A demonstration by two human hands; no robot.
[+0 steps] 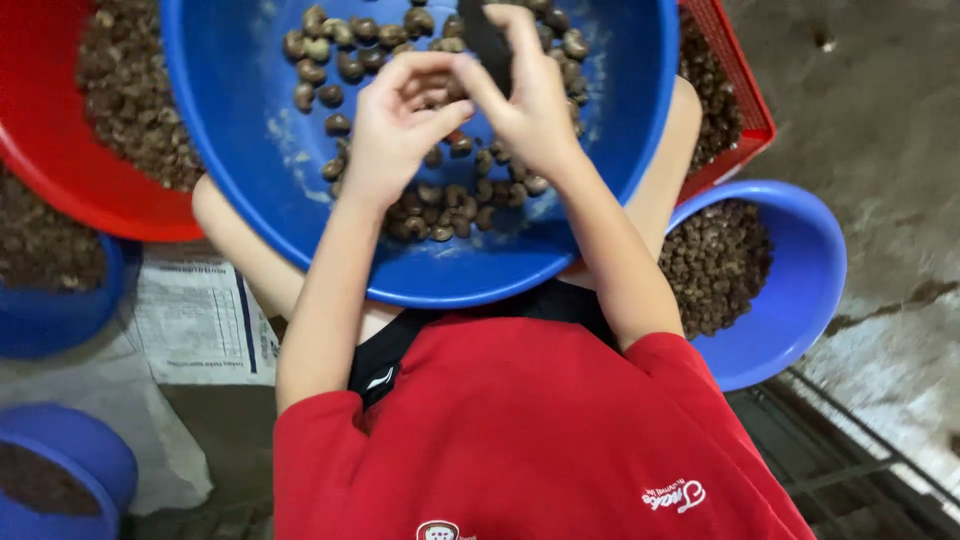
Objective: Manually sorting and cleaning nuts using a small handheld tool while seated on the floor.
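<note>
Both hands' fingers (430,85) pinch together, seemingly on a nut, above the blue basin (230,90).

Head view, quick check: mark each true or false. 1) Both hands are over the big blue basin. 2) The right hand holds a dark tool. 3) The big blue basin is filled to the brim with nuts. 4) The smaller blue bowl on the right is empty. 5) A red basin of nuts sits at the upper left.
1) True: the left hand and right hand are both over the big blue basin.
2) True: a dark tool is in its grip.
3) False: the nuts cover only part of its bottom; bare blue shows.
4) False: the smaller blue bowl holds many nuts.
5) True: the red basin holds nuts.
</note>
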